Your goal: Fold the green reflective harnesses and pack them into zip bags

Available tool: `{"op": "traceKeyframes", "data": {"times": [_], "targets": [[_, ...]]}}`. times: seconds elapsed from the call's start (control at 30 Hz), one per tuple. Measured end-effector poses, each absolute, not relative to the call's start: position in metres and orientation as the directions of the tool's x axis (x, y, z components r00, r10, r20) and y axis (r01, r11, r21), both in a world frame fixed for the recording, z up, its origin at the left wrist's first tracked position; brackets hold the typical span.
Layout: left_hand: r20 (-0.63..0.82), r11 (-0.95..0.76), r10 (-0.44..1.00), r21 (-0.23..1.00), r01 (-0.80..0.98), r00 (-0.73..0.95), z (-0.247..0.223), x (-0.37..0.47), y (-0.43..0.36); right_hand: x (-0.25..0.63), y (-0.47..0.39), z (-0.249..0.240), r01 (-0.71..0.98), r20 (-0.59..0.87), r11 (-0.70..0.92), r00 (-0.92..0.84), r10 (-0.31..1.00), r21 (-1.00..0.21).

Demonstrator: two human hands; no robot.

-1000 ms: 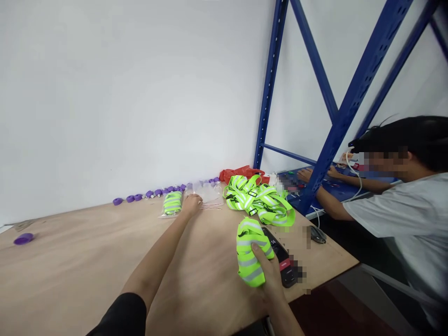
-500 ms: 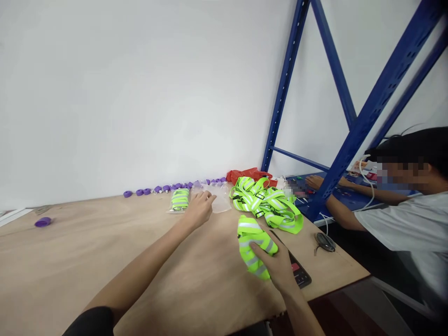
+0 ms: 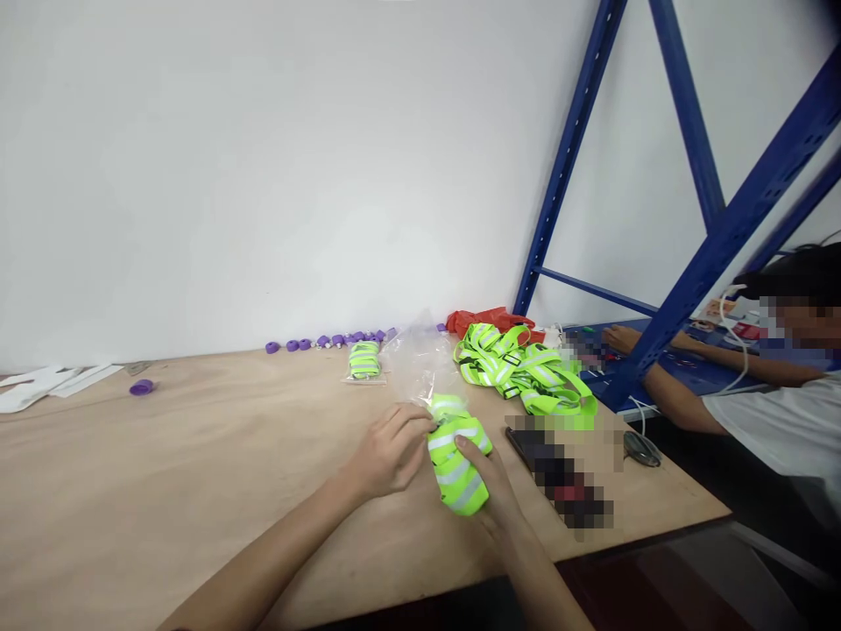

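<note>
Along the back, faces a white wall (image 3: 263, 175), broad and plain. To the right, has a blue rack (image 3: 568, 158) with slanted posts. Across the foreground, has a pale wooden worktop (image 3: 197, 491). Past the rack, sits near a co-worker (image 3: 779, 425) in white, with both forearms over a blue surface. At right of centre, has a tangled heap (image 3: 519, 372) of yellow-green striped straps, with crumpled red plastic (image 3: 483, 321) behind. Beside the right forearm, has a phone (image 3: 565, 482), mostly blurred out. Between heap and bagged bundle (image 3: 364, 361), has a clear bag (image 3: 420, 364) puffed upright. With the right hand (image 3: 496, 495), clamps its grip on the bundle (image 3: 460, 473) of striped strap, thumb across the front; cannot tell whether touching the worktop below. With the left hand (image 3: 391, 451), draws fingertips together on the bag's lower edge, right at the bundle's top. At far left, has flat white pieces (image 3: 39, 386). Near the right edge, has a dark oval object (image 3: 642, 450). Along the wall, has a row of small purple pieces (image 3: 355, 338); nearer, one lone purple cap (image 3: 141, 386).
</note>
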State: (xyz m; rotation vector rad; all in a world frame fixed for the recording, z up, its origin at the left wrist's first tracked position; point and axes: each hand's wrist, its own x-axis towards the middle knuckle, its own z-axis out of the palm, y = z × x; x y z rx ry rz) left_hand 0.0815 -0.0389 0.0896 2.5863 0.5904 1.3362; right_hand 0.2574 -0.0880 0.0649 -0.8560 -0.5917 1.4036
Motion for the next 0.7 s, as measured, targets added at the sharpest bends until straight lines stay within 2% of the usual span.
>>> {"op": "traceKeyframes", "data": {"times": [0.07,0.13,0.23,0.3,0.37,0.5,0.6,0.7], "targets": [[0.732,-0.808,0.576,0.578,0.114,0.365,0.095,0.085,-0.043,0.253,-0.087,0.067,-0.603,-0.147,-0.043,0.124,0.981,-0.796],[0.678,-0.677,0.726,0.734,-0.054,0.116,0.101,0.093,-0.045,0.248,-0.086,0.069,-0.612,-0.15,-0.043,0.125,0.981,-0.79],[0.551,-0.584,0.812,0.764,-0.274,-0.192,0.107,0.109,-0.04,0.238,-0.086,0.071,-0.606,-0.12,-0.026,0.116,0.986,-0.795],[0.464,-0.539,0.841,0.763,-0.356,-0.279,0.107,0.118,-0.034,0.233,-0.086,0.072,-0.581,-0.101,-0.011,0.123,0.987,-0.813],[0.382,-0.474,0.876,0.794,-0.381,-0.293,0.101,0.123,-0.028,0.23,-0.087,0.071,-0.549,-0.085,0.009,0.145,0.986,-0.836],[0.226,-0.273,0.961,0.868,-0.415,-0.16,0.087,0.127,-0.019,0.233,-0.086,0.068,-0.5,-0.057,0.03,0.158,0.986,-0.865],[0.115,-0.121,0.992,0.831,-0.543,-0.045,0.084,0.13,-0.017,0.238,-0.085,0.066,-0.479,-0.032,0.042,0.146,0.989,-0.877],[0.075,-0.038,0.997,0.797,-0.603,0.036,0.087,0.131,-0.015,0.241,-0.083,0.068,-0.46,-0.02,0.05,0.146,0.989,-0.887]]}}
